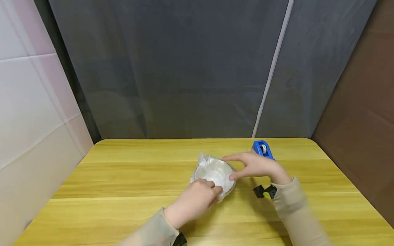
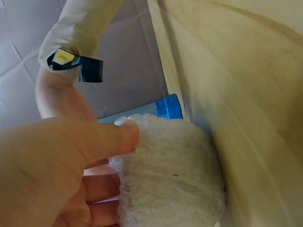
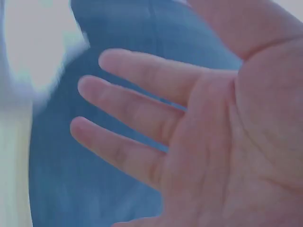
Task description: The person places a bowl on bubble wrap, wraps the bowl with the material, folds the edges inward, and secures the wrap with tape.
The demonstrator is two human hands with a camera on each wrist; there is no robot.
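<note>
A bowl-shaped thing in clear bubble wrap (image 1: 215,171) sits on the table in the head view, its pale hollow facing up. My left hand (image 1: 197,200) grips its near edge. In the left wrist view, the thumb of my left hand (image 2: 61,156) presses on the bubble wrap (image 2: 170,175), with fingers behind the edge. Over the right rim is my right hand (image 1: 253,167), thumb and forefinger spread apart and fingertips close to the rim. In the right wrist view, the fingers of my right hand (image 3: 199,123) are nearly straight and hold nothing.
Just behind my right hand stands a blue tape dispenser (image 1: 261,148) with a roll in it. The wooden table (image 1: 123,177) ends at a dark grey curtain (image 1: 184,85). A pale panel (image 1: 37,85) rises at left, a brown one (image 1: 363,109) at right.
</note>
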